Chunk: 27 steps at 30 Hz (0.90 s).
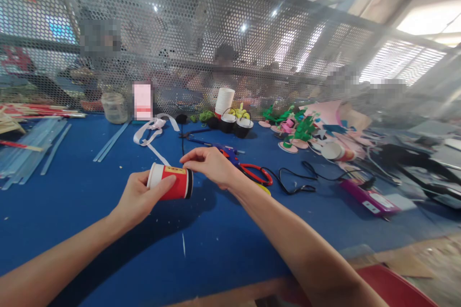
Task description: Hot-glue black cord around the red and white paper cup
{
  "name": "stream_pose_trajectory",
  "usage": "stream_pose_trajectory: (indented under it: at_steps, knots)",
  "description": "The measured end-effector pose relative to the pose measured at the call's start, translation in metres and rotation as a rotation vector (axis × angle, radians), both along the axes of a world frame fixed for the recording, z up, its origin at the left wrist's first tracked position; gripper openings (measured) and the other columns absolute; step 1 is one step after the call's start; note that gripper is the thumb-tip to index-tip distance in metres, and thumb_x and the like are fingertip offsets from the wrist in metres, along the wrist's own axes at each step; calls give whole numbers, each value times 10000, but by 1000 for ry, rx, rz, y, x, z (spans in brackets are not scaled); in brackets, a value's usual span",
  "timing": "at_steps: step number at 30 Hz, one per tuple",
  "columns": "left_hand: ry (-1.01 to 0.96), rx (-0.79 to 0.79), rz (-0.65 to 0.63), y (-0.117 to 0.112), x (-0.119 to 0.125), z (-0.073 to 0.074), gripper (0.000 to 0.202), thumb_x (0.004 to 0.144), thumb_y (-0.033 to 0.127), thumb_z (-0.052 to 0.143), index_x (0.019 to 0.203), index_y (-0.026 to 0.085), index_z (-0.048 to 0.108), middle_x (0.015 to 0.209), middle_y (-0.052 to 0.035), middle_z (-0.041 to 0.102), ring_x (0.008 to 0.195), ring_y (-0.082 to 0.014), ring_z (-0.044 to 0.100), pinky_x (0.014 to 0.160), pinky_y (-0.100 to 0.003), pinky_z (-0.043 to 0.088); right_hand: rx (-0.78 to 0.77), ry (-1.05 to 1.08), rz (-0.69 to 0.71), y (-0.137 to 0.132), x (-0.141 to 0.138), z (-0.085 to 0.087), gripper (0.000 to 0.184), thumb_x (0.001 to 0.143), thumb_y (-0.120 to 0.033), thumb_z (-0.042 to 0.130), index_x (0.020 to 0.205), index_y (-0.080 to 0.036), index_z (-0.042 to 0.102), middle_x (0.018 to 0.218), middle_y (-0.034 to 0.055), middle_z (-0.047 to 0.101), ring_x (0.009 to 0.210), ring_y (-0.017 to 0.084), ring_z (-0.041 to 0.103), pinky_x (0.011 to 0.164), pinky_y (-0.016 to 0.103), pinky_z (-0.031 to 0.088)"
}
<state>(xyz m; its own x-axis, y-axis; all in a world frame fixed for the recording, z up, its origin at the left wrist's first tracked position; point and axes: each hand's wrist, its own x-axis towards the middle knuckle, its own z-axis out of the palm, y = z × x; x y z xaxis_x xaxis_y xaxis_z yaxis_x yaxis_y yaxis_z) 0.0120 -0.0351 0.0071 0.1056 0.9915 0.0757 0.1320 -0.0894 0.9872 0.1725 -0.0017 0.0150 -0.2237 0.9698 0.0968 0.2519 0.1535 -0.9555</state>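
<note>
My left hand (139, 196) is closed around a red and white paper cup (173, 184), held on its side above the table with its white end to the left. A black band (189, 183) circles the cup's right end. At that end, my right hand (207, 165) is closed, its thumb and fingertips pinched by the band. A strand of black yarn (182, 141) runs from a dark ball (181, 119) at the back down to these fingertips. Exactly how the fingers grip the strand is hidden.
On the blue table (144, 259) lie red-handled scissors (256, 174), white ribbon (144, 136) and a purple box (369, 197). Behind stand two black-wrapped cups (244, 128), stacked paper cups (225, 100) and a jar (114, 108). Clear strips (34, 148) lie left, green craft pieces (304, 127) right.
</note>
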Motion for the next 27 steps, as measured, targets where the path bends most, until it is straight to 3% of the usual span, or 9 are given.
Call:
stream_pose_trajectory:
  at_steps: [8, 12, 17, 19, 21, 27]
  knots:
    - [-100, -5, -18, 1, -2, -2, 107, 524, 211, 692, 588, 139, 644, 431, 42, 565, 378, -67, 435, 381, -166, 362, 102, -140, -63, 10, 7, -5, 160, 726, -107, 469, 807, -127, 606, 683, 28, 632, 611, 103, 558, 616, 240, 426]
    - [-285, -70, -17, 8, -2, -7, 180, 547, 247, 701, 689, 141, 669, 536, 6, 639, 476, -104, 527, 454, -190, 416, 210, -232, -146, 5, 15, 7, 192, 782, -238, 446, 668, -135, 562, 651, 35, 601, 596, 109, 530, 569, 233, 399]
    - [-418, -172, 40, 9, 3, 0, 244, 482, 267, 743, 649, 108, 660, 482, 7, 622, 457, -87, 529, 469, -175, 423, 118, -243, 107, -19, 11, 15, 284, 794, -352, 426, 636, -144, 536, 600, 5, 547, 548, 94, 479, 528, 220, 368]
    - [-430, -201, 37, 8, 5, 2, 241, 490, 272, 739, 637, 102, 654, 474, 6, 620, 439, -82, 525, 447, -166, 414, 119, -275, 156, -27, 8, 11, 233, 757, -354, 488, 664, -146, 539, 603, -11, 525, 545, 90, 451, 519, 214, 351]
    - [-426, -223, 22, 7, 5, 1, 224, 512, 275, 729, 630, 103, 647, 474, 3, 621, 423, -83, 523, 424, -167, 406, 135, -270, 116, -32, 4, 4, 176, 726, -312, 533, 657, -151, 523, 596, -25, 500, 546, 85, 426, 515, 207, 339]
    - [-362, -211, -12, 7, 3, -11, 217, 557, 278, 705, 694, 120, 647, 521, 6, 641, 394, -84, 512, 394, -181, 388, 56, -94, 69, -35, 3, -12, 150, 708, -277, 547, 634, -155, 502, 582, -35, 472, 546, 80, 410, 506, 200, 330]
